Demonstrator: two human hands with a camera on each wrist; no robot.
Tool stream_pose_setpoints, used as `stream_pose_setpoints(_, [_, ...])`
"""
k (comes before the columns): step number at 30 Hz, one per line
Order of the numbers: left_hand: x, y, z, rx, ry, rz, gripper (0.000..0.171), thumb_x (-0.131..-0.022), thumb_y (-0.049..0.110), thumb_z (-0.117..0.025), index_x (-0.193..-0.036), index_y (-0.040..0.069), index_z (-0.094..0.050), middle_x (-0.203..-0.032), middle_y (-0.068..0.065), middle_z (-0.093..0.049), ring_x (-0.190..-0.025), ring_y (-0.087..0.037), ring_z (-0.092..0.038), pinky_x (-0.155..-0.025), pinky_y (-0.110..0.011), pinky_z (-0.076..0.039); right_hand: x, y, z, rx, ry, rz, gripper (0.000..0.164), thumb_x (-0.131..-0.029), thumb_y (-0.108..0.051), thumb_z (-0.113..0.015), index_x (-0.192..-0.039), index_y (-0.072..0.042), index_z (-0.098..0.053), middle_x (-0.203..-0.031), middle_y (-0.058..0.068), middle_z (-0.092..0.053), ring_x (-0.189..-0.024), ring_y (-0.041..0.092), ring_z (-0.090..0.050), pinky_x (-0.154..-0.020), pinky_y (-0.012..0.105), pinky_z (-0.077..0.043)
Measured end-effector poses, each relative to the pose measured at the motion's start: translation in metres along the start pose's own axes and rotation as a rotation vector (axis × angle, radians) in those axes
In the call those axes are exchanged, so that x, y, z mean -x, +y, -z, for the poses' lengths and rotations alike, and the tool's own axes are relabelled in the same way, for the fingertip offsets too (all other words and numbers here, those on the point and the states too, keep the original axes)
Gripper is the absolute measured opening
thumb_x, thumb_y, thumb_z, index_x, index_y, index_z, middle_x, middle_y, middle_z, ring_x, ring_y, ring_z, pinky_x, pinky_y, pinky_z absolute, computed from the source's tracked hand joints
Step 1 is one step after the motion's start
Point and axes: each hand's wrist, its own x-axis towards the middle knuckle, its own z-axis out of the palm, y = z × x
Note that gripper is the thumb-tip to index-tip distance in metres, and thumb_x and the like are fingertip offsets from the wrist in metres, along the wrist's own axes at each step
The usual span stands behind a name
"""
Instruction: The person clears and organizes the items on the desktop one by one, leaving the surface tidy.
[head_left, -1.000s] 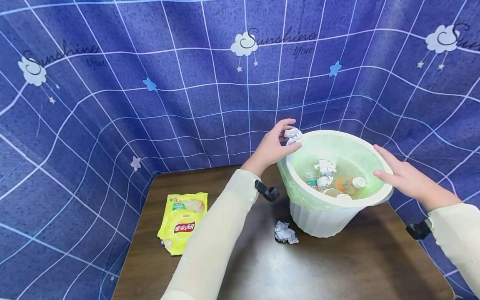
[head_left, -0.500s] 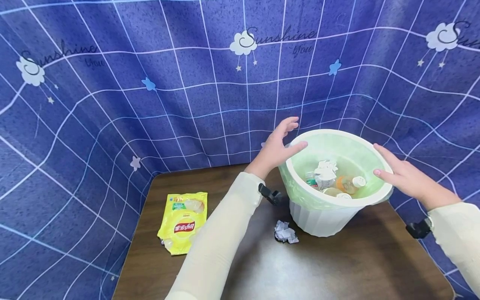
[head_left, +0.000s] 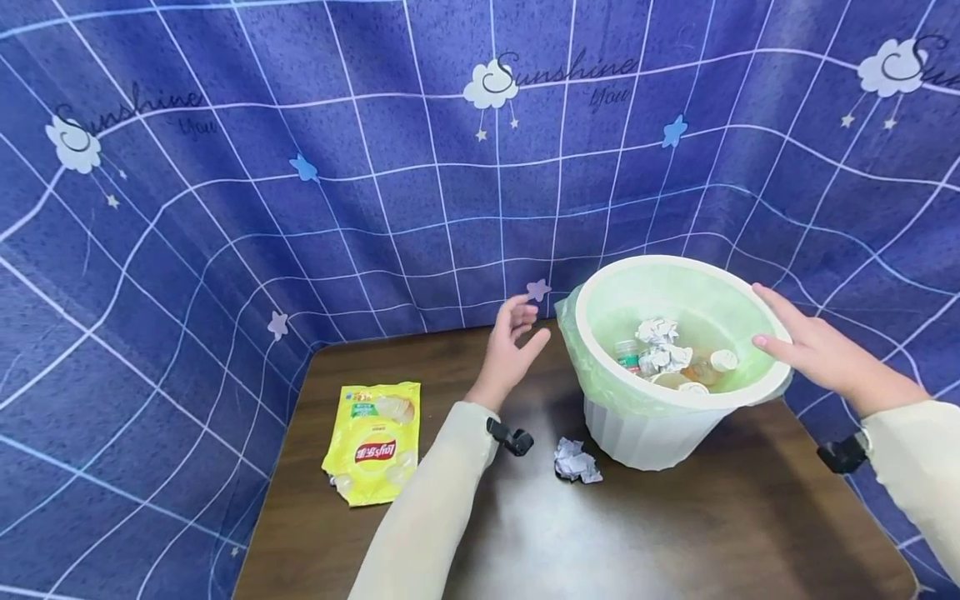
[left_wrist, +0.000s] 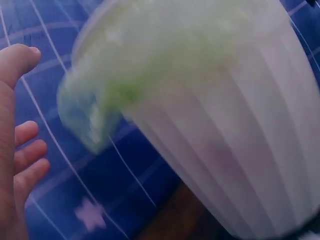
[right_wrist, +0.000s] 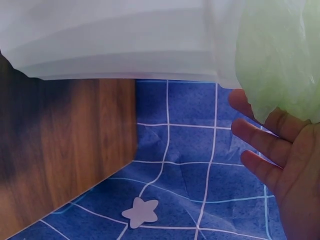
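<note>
A white trash bin [head_left: 645, 437] lined with a pale green plastic bag [head_left: 581, 350] stands tilted on the table. Crumpled paper [head_left: 666, 358] and several plastic bottles [head_left: 626, 354] lie inside it. My right hand [head_left: 828, 350] holds the bin's right rim, the thumb over the inner edge; from the right wrist, other fingers [right_wrist: 265, 145] show below the bag's overhang. Left of the bin, my left hand [head_left: 506, 354] hovers with nothing in it, fingers loosely bent and apart from the bag. On the table in front of the bin sits a crumpled paper ball [head_left: 576, 461].
A yellow chip bag [head_left: 372, 444] lies flat at the table's left side. The dark wooden table [head_left: 637, 533] ends against a blue grid-patterned curtain [head_left: 375, 208] at the back and sides.
My left hand released a crumpled paper ball into the bin, then moved left and down from the rim. My right hand stayed at the rim.
</note>
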Motion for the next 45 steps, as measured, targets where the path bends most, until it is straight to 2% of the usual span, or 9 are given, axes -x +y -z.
stream_pose_setpoints(5, [0.041,-0.020,0.000,0.022,-0.019,0.093,0.062,-0.088,-0.002,-0.071,-0.139,-0.014,-0.039,-0.124,-0.035,-0.054,-0.114,-0.048,-0.055,-0.102,-0.064,-0.043,-0.001,0.001,0.003,-0.008,-0.006,-0.013,0.078,-0.101,-0.025,-0.057,-0.162,-0.009,-0.011,-0.130,0.043,-0.052,-0.113,0.059,-0.053,-0.088,0.070,-0.040])
stream_pose_setpoints(13, [0.104,-0.084,-0.027,0.037,-0.059,0.224,0.072,-0.083,-0.001,-0.077,-0.143,-0.009,-0.038,-0.128,-0.030,-0.055,-0.118,-0.048,-0.054,-0.104,-0.060,-0.044,-0.001,0.001,0.001,-0.022,0.000,-0.007,0.078,-0.101,-0.024,-0.057,-0.163,-0.010,-0.012,-0.129,0.042,-0.054,-0.113,0.056,-0.054,-0.088,0.067,-0.040])
stream_pose_setpoints(16, [0.123,-0.095,-0.037,0.007,-0.106,0.286,0.074,-0.082,0.006,-0.082,-0.143,-0.003,-0.040,-0.130,-0.022,-0.057,-0.120,-0.042,-0.055,-0.105,-0.052,-0.045,-0.001,0.000,0.002,-0.031,-0.010,-0.016,0.078,-0.101,-0.025,-0.057,-0.163,-0.011,-0.011,-0.131,0.042,-0.053,-0.114,0.057,-0.054,-0.089,0.069,-0.040])
stream_pose_setpoints(20, [0.140,-0.106,-0.047,0.000,-0.163,0.346,0.080,-0.080,0.013,-0.086,-0.145,0.003,-0.040,-0.134,-0.022,-0.055,-0.126,-0.042,-0.052,-0.109,-0.048,-0.043,-0.001,-0.001,0.002,-0.040,-0.008,-0.019,0.078,-0.101,-0.025,-0.057,-0.163,-0.012,-0.011,-0.133,0.041,-0.052,-0.115,0.057,-0.053,-0.090,0.070,-0.039])
stream_pose_setpoints(26, [0.156,-0.114,-0.056,-0.058,-0.197,0.394,0.084,-0.075,0.016,-0.090,-0.144,0.004,-0.043,-0.138,-0.024,-0.055,-0.129,-0.038,-0.053,-0.111,-0.048,-0.041,-0.001,-0.001,0.001,-0.048,-0.005,-0.019,0.078,-0.101,-0.025,-0.057,-0.163,-0.012,-0.012,-0.133,0.041,-0.052,-0.116,0.057,-0.053,-0.091,0.070,-0.039])
stream_pose_setpoints(33, [0.164,-0.114,-0.059,-0.182,-0.282,0.486,0.080,-0.072,0.027,-0.092,-0.141,0.013,-0.052,-0.139,-0.010,-0.057,-0.124,-0.022,-0.054,-0.108,-0.038,-0.042,-0.001,0.000,0.001,-0.031,-0.010,-0.002,0.079,-0.101,-0.025,-0.057,-0.163,-0.010,-0.010,-0.131,0.041,-0.053,-0.113,0.058,-0.054,-0.088,0.071,-0.040])
stream_pose_setpoints(36, [0.165,-0.117,-0.060,-0.222,-0.298,0.464,0.074,-0.072,0.025,-0.091,-0.137,0.014,-0.057,-0.135,-0.008,-0.058,-0.117,-0.016,-0.056,-0.104,-0.034,-0.044,-0.001,0.000,0.000,-0.037,-0.007,-0.002,0.079,-0.101,-0.025,-0.057,-0.163,-0.011,-0.011,-0.131,0.041,-0.053,-0.114,0.057,-0.054,-0.089,0.071,-0.040])
stream_pose_setpoints(41, [0.168,-0.125,-0.060,-0.301,-0.330,0.378,0.064,-0.074,0.021,-0.089,-0.131,0.012,-0.060,-0.126,-0.003,-0.061,-0.108,-0.011,-0.058,-0.099,-0.029,-0.046,-0.001,0.001,0.000,-0.031,-0.002,-0.002,0.079,-0.101,-0.025,-0.057,-0.163,-0.011,-0.011,-0.133,0.042,-0.051,-0.114,0.058,-0.054,-0.089,0.071,-0.040])
stream_pose_setpoints(45, [0.168,-0.127,-0.061,-0.303,-0.337,0.375,0.063,-0.075,0.018,-0.088,-0.131,0.012,-0.060,-0.126,-0.002,-0.062,-0.108,-0.011,-0.058,-0.098,-0.028,-0.047,0.000,0.001,0.001,-0.031,-0.001,-0.005,0.079,-0.101,-0.025,-0.057,-0.163,-0.011,-0.010,-0.133,0.042,-0.050,-0.114,0.058,-0.054,-0.089,0.071,-0.040])
